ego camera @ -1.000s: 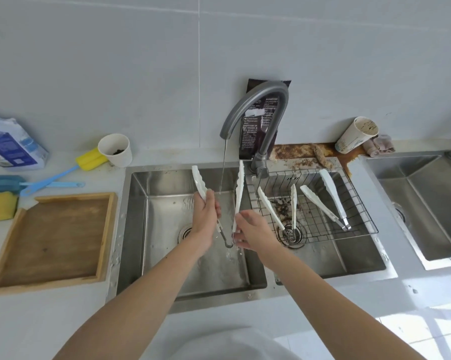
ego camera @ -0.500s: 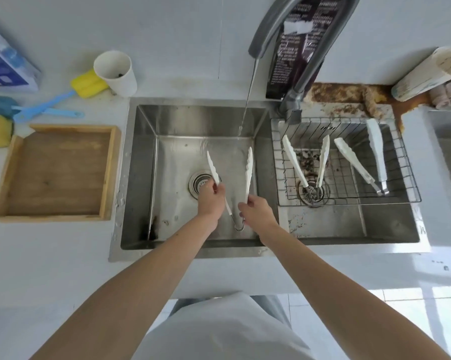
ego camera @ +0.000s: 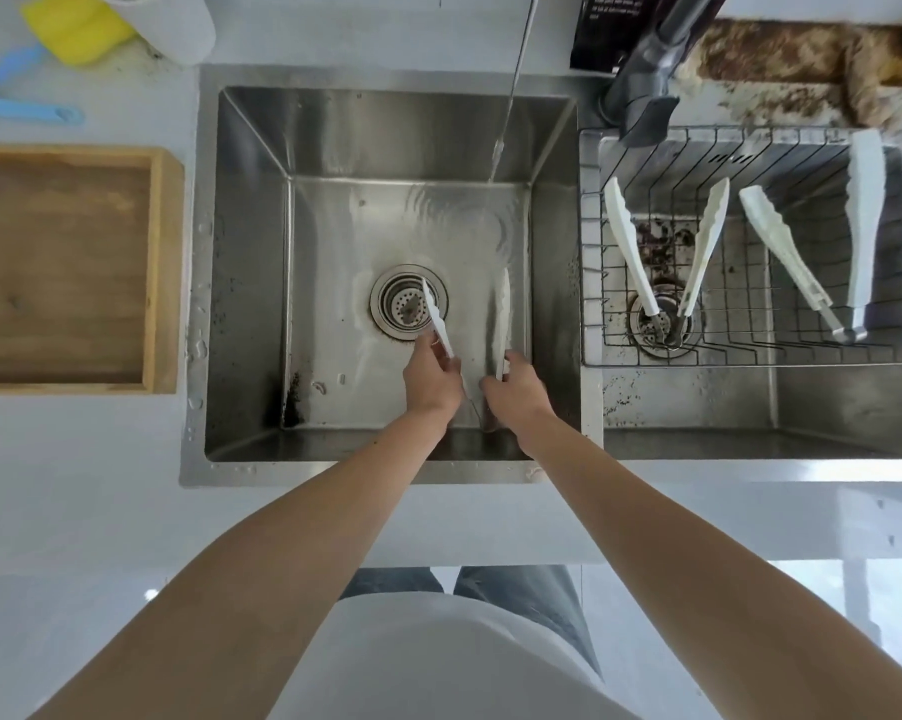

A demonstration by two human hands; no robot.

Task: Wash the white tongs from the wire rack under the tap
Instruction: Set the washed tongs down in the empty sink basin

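Here, white tongs (ego camera: pixel 436 318) spanning left grip (ego camera: pixel 430 379), right grip (ego camera: pixel 516 389)

This is a kitchen. A stainless double sink (ego camera: pixel 334 472) is let into a white counter (ego camera: pixel 74 459). A grey tap (ego camera: pixel 646 90) runs water into the left basin. A wire rack (ego camera: pixel 591 241) holding white tongs (ego camera: pixel 628 246) spans the right basin, and a yellow sponge brush (ego camera: pixel 74 28) lies near the sink's far left corner.

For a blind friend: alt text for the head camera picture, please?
From above, a left hand and right hand each grip one arm of white tongs low in a steel sink, while a thin water stream lands beyond them. A wire rack beside it holds a second pair and a third pair.
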